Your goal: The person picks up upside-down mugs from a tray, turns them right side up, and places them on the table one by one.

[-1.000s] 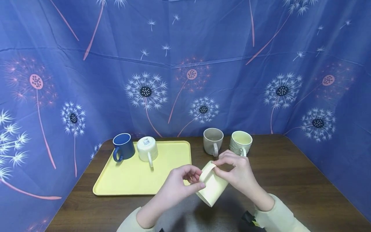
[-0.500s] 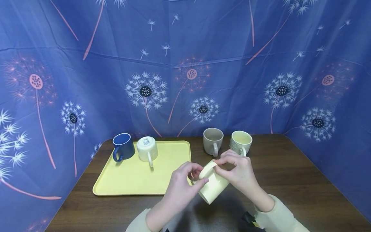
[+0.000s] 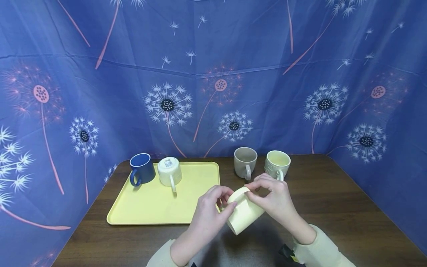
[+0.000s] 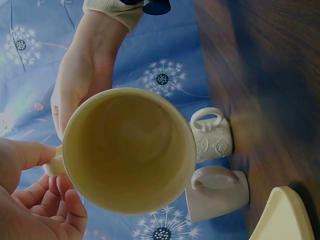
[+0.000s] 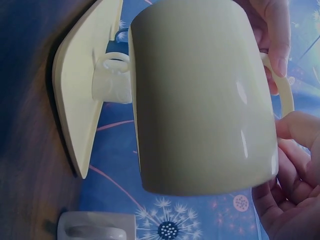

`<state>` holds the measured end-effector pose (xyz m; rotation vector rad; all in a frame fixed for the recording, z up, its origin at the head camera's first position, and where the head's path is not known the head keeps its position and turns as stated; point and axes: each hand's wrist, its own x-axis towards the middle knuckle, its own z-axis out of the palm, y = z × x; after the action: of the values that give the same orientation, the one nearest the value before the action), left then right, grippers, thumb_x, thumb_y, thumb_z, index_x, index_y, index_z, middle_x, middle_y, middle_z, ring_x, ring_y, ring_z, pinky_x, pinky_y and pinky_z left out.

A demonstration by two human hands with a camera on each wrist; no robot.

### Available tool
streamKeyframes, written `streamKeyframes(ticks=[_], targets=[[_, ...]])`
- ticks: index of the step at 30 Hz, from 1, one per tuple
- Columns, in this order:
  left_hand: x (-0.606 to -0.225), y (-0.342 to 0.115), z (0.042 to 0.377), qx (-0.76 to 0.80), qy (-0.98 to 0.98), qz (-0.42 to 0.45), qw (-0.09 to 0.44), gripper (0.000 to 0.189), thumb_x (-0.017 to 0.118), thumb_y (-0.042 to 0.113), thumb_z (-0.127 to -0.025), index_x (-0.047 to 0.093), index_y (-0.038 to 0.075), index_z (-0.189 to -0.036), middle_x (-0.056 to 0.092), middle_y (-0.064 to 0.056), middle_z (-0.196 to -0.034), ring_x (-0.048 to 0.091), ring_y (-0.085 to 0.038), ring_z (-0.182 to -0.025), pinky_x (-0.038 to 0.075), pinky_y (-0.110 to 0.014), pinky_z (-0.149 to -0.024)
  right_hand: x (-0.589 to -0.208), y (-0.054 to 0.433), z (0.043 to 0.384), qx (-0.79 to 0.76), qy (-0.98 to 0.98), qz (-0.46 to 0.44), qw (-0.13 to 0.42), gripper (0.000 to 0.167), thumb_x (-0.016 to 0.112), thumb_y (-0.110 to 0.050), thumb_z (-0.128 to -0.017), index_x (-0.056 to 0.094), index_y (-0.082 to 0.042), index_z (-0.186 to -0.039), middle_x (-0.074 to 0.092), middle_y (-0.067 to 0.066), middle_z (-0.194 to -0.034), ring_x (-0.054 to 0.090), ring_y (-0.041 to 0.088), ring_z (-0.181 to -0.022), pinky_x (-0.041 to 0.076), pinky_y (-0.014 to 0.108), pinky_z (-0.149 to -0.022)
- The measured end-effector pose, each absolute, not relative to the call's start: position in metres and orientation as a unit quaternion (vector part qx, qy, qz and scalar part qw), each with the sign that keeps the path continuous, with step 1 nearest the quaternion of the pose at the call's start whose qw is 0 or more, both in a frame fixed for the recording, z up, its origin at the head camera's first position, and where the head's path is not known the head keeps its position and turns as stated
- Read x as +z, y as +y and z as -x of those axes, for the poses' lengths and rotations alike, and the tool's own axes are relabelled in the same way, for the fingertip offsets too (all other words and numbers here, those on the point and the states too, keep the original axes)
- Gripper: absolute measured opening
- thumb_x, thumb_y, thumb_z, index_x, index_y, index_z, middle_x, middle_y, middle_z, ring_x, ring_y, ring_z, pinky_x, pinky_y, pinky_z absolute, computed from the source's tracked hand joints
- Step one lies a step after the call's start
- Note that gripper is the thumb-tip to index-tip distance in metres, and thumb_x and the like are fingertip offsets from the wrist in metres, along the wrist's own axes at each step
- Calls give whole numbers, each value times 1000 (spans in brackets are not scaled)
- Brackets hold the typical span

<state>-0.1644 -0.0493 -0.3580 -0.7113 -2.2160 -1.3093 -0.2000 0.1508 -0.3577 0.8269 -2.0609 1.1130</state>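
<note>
A blue cloth (image 3: 213, 40) printed with dandelions is hung behind and beside the brown wooden table (image 3: 340, 211). On the left half of the table a yellow tray (image 3: 150, 209) is laid, its far edge near the table's far edge. Between the tray's near right corner and the table's right edge, closer to the former, the yellow mug (image 3: 248, 215) is held above the table, tipped on its side with its handle (image 3: 238, 194) uppermost and its opening turned leftward. The near end of the handle is pinched by the left hand (image 3: 211, 213), the far end by the right hand (image 3: 275, 194). A blue mug (image 3: 145, 173) is stood upright at the tray's far left corner. Near the table's far edge, right of the tray, a gray mug (image 3: 242, 165) and a pale green mug (image 3: 274, 168) are set upright, well apart from the blue one. Just beside the blue mug, a white mug (image 3: 168, 176) is placed upside down on the tray, a small label (image 3: 168, 163) visible on its base.
</note>
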Motion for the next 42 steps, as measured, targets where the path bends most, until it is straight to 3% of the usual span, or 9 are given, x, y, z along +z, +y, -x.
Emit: streamKeyframes(ticks=[11,18,24,42], targets=[[-354,-54,167,-441,-822,274,234,17,74,9,-80,65,12,-94,56,7,-78,52,-6,-70,50,-22,-59,-359,151,200,424,-799,-308,296,26,81,1,-65,71,-18,-80,68,-9,-78,60,4,-71,49,16,-64],[-353,-57,170,-409,-829,294,244,14,72,9,-82,65,12,-94,55,6,-79,52,-5,-72,50,-22,-62,-360,150,195,428,-812,-294,265,25,81,-3,-68,70,-19,-84,69,-8,-82,62,8,-71,52,24,-65],[-350,-60,173,-385,-831,319,245,13,71,11,-83,65,11,-94,54,6,-81,50,-5,-72,47,-17,-63,-360,151,194,424,-822,-289,245,27,81,-4,-69,70,-17,-89,70,-6,-85,63,9,-71,53,28,-65],[-343,-71,179,-333,-832,390,214,11,69,17,-86,66,14,-96,60,6,-90,53,-6,-82,48,-19,-73,-358,157,189,448,-822,-337,98,19,79,-20,-76,68,-17,-92,67,-7,-84,62,14,-73,52,27,-67]])
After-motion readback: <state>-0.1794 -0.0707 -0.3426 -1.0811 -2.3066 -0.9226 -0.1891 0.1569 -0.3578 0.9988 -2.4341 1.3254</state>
